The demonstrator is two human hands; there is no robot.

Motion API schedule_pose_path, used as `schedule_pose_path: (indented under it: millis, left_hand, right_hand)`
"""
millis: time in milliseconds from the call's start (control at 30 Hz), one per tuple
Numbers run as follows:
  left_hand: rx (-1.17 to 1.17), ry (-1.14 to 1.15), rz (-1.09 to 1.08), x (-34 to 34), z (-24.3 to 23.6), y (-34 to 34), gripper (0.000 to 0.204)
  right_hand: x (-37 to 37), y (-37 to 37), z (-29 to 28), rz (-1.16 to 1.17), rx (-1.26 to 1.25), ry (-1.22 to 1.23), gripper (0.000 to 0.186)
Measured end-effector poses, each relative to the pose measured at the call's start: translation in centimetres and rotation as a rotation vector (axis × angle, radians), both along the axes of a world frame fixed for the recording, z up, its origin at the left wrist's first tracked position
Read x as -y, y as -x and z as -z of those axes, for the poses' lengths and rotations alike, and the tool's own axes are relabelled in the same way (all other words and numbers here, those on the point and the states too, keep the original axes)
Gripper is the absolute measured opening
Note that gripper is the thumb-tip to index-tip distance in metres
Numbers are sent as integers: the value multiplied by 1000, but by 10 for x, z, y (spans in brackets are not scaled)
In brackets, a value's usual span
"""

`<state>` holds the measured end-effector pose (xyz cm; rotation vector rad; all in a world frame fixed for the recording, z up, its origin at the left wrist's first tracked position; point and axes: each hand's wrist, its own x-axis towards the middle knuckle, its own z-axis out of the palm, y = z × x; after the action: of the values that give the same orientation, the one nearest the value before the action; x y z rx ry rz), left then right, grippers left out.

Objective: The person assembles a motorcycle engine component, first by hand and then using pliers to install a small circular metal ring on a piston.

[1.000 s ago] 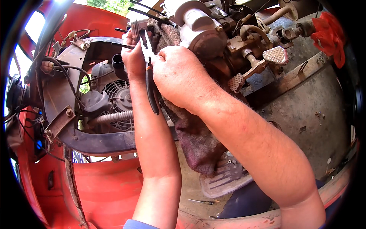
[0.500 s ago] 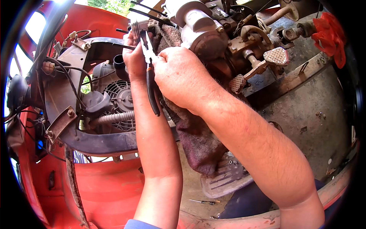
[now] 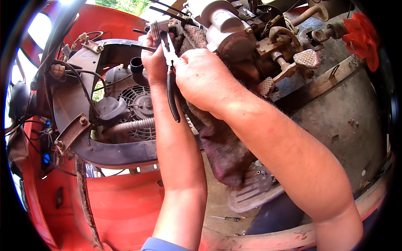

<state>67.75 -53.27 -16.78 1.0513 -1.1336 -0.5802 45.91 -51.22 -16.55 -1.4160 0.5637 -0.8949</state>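
Observation:
At the top centre, my left hand point(image 3: 154, 62) holds a small grey metal piston point(image 3: 156, 31) with ring-like grooves round its side. My right hand point(image 3: 203, 77) is closed on a pair of pliers point(image 3: 171, 90) with bright metal jaws and black handles. One handle hangs free below the fist; the other is hidden in the palm. The jaws point up and reach to the piston, beside my left fingers. What exactly the tips grip is too small to tell. A dirty brown-purple cloth point(image 3: 224, 157) drapes down behind my right wrist.
A radiator fan point(image 3: 143, 104) in a dark frame point(image 3: 115, 152) lies left of my left forearm. Right of the hands are a greasy engine housing point(image 3: 234, 42) and two metal pedals point(image 3: 307, 59). A screwdriver point(image 3: 226, 218) and a ridged grey mat point(image 3: 255, 190) lie below. A red rag point(image 3: 362, 39) hangs far right.
The whole view has shifted slightly, so the hands and surroundings sit a little farther right. The pliers stay at the piston, and both grips look the same.

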Motion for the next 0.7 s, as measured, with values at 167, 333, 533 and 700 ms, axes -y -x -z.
schedule_pose_path:
  millis: [167,333,533,700]
  left_hand:
    - [54,-40,-43,0,-1,8,30]
    - [-11,-16,-31,1,1,11,28]
    - [22,-3,-76,-3,-7,21,32]
    - [-36,-21,-127,-7,-3,32,26]
  right_hand:
    - [0,7,-18,-81,-24,-233,30]
    - [1,13,-30,-242,125,-524,27]
    - [3,27,-27,-334,48,-534,18]
    - [-18,52,-10,-253,139,-235,23]
